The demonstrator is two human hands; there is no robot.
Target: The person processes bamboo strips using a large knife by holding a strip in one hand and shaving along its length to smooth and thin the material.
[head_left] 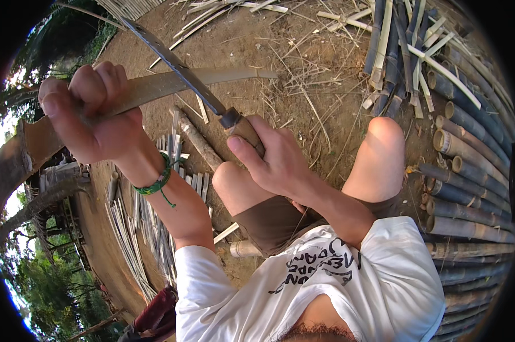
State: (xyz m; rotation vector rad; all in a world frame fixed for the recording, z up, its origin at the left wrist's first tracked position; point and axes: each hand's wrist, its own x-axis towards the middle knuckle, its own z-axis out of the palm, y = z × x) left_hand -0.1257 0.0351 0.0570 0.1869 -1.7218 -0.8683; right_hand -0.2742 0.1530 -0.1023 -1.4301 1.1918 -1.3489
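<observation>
My left hand (95, 108), with a green cord bracelet (156, 175) on its wrist, is closed round a long, flat, pale bamboo strip (155, 88). One end of the strip bends toward the left rim; the other tapers off past the blade to the right. My right hand (283, 157) grips the wooden handle of a large knife (174, 65). Its long, straight, dark blade points up and left, crossing over the strip to the right of my left fist. Whether the edge touches the strip I cannot tell.
Bamboo poles (468, 228) lie stacked along the right. Split bamboo (394, 54) is heaped at the far right. Thin strips (166, 245) are laid out at the left, near a short pole (197, 139). Shavings (311, 85) litter the dirt ground before my bare knees.
</observation>
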